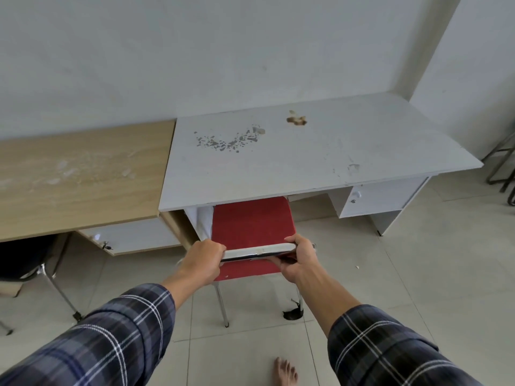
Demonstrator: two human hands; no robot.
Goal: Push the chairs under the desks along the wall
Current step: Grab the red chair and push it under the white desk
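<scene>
A red chair (250,221) with chrome legs stands in front of the white desk (306,151), its seat partly under the desktop. My left hand (206,260) grips the left end of the chair's chrome backrest top. At the right end of that rail my right hand (299,256) holds on too. A wooden desk (80,174) adjoins the white one on the left, both against the wall. A black chair (25,260) sits partly under the wooden desk at the far left.
The white desk has a drawer unit (376,199) on the right of the knee space. Metal chair legs (501,168) show at the right edge. A dark mark (292,313) lies on the tiled floor by the red chair's rear leg. My bare foot (285,371) is below.
</scene>
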